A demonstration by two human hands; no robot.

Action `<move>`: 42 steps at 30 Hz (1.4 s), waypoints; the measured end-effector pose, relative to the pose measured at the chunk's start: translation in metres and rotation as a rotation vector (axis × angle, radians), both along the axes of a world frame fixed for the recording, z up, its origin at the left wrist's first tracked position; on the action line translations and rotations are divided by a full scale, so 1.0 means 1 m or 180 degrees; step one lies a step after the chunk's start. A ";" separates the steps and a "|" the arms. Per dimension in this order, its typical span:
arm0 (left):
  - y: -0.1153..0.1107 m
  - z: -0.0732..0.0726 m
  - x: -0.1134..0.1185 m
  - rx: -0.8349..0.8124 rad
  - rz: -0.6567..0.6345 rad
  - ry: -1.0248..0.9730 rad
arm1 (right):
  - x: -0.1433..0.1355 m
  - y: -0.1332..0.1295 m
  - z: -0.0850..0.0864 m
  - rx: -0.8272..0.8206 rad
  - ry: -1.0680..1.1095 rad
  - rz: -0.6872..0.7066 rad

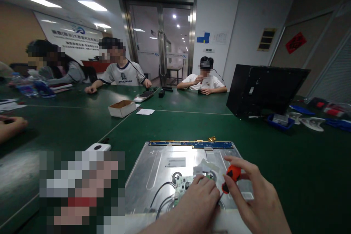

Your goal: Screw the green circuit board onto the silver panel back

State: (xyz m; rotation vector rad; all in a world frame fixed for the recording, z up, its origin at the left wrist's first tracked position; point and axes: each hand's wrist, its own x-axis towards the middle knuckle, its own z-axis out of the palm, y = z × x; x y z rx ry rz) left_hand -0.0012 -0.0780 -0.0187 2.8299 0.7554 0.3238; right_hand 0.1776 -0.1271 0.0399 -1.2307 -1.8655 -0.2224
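Screwdriver (233, 173): orange and black, held tilted above the metal panel (156, 168).
Right hand (256, 195): handle pinched between thumb and fingers.
Left hand (201, 192): laid over the circuit board (179, 186); its grip cannot be told.
Green table (287, 161): panel supported flat; black casing (260, 89) set beyond, rightward.

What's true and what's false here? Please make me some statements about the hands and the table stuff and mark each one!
1. The right hand holds an orange-and-black screwdriver. True.
2. The left hand is holding a cup. False: it is over the green circuit board.
3. The blue strip is on the near edge of the metal panel. False: it runs along the far edge.
4. The table is green. True.
5. The white box is closed. False: its top is open.
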 end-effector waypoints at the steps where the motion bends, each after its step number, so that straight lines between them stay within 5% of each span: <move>1: 0.000 -0.001 0.000 -0.0002 0.0004 -0.0012 | 0.000 0.000 0.003 0.0025 -0.0059 0.0030; 42: -0.002 0.006 0.003 -0.0154 0.0140 0.0037 | 0.005 -0.002 0.002 -0.0272 -0.0017 0.0090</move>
